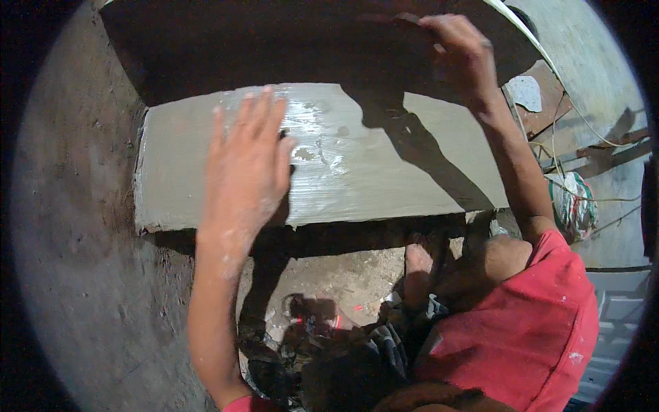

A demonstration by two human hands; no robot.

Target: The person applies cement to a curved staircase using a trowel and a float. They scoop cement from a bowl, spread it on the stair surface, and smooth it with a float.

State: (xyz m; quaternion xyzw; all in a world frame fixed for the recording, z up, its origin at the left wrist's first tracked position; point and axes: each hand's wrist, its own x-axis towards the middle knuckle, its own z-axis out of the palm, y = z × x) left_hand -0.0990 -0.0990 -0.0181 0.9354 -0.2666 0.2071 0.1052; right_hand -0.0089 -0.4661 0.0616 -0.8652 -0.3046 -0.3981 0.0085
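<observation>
A pale grey slab [439, 178] coated in smooth, wet-looking cement lies across the middle, glossy near its centre with fine streaks and a few rough spots. My left hand [247, 161] is open over its left half, fingers stretched toward the far edge and palm down; whether it touches the surface I cannot tell. Beyond the slab's far right side, my right hand [463, 48] is raised with its fingers closed. Something thin and dark sticks out to the left of those fingers, too blurred against the dark background to name. That arm's shadow falls across the slab.
A rough grey wall [75, 206] borders the slab on the left. Behind it is a deep dark area [274, 41]. To the right are a white-and-green sack [573, 206], loose cables and a white flat piece [526, 93]. My bare foot [417, 264] is below the near edge.
</observation>
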